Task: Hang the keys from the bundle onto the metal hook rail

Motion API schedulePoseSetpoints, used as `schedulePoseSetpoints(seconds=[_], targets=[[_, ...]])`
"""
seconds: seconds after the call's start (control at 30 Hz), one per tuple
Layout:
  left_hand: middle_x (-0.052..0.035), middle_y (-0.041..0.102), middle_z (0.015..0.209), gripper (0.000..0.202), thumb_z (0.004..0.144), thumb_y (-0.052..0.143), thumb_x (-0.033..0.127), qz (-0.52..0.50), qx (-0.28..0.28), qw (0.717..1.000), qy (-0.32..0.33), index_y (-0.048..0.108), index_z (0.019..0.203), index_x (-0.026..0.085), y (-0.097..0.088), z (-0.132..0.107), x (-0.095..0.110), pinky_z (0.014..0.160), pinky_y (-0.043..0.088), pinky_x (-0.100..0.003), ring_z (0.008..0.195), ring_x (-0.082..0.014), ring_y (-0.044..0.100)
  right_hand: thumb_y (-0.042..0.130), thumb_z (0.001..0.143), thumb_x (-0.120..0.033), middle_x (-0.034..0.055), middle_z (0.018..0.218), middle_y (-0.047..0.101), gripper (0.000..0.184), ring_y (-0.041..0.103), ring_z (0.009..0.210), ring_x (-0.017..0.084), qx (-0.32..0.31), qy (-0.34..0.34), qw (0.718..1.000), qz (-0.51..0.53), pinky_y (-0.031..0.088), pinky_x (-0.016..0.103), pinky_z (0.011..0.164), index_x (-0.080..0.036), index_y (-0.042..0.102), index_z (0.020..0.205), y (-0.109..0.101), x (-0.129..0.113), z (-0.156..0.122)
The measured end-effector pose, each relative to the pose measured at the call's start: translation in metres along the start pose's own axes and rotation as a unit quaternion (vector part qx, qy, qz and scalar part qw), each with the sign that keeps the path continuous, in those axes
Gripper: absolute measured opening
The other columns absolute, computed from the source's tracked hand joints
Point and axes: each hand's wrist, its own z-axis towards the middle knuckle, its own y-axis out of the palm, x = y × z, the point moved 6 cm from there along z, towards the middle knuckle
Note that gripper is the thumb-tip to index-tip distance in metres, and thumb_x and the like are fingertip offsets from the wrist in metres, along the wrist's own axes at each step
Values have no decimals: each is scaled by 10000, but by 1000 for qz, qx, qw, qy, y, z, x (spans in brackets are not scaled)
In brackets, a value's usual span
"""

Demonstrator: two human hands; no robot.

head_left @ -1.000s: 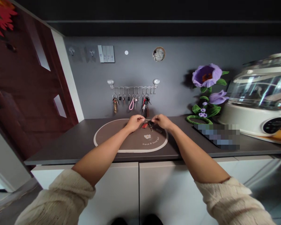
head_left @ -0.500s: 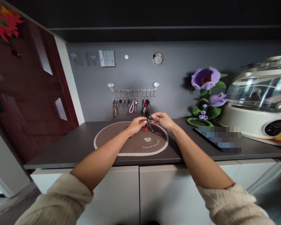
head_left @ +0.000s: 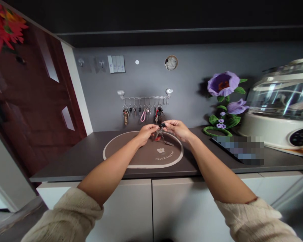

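- Left hand nearly closed, fingertips pinching the black key fob from its left side.
- Right hand likewise pinched it, from the right.
- Fob held raised, dangling keys above the brown placemat, near the wall key rack.

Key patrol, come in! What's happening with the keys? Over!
Left hand, right hand: pinching keys together. Keys dangling above mat. Key rack behind.

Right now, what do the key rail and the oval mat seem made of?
The key rail looks like polished stainless steel, from its bright shine. The oval mat looks like matte faux leather or felt: no gloss, hard to tell which.
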Motion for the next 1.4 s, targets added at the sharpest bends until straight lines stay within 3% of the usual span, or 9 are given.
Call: schedulePoseSetpoints(seconds=[0.17,0.4,0.63,0.87,1.2,1.4], targets=[[-16,588,681,235,578,653,299,-87,19,996,-9,590,728,129,-6,2,6,555,377,-207,596,-81,511,639,626,-146,31,773,646,164,590,751,96,1,-8,1000,-3,449,259,801,-142,631,789,0,-4,-2],[-12,589,745,233,590,650,298,-120,14,993,6,574,744,140,-7,4,8,584,400,-212,622,-73,519,669,572,-125,21,812,635,283,579,698,86,-46,13,998,-39,461,251,722,-159,611,846,10,-1,-5],[0,587,682,263,574,672,295,-145,-5,989,1,578,763,137,1,2,8,624,415,-236,626,-83,529,644,613,-285,13,772,609,248,536,676,73,-40,-36,995,-89,417,238,700,-145,604,814,15,3,0],[-5,594,691,268,561,685,269,-169,4,986,-4,589,774,136,3,-1,7,607,410,-226,629,-81,529,645,594,-337,-5,723,591,247,517,665,73,-10,-79,991,-106,394,243,715,-142,590,735,15,1,1],[-62,604,905,365,574,670,313,-81,25,996,3,622,900,157,0,2,1,539,365,-182,676,-80,513,634,600,-363,-2,737,565,265,519,697,83,39,-90,993,-66,422,257,730,-152,556,740,7,0,2],[-55,609,825,376,605,623,381,-8,67,998,19,620,907,157,-10,4,0,537,363,-186,678,-95,515,633,602,-362,-9,697,542,264,510,658,74,59,-73,994,-52,437,246,687,-149,532,721,4,-2,1]])
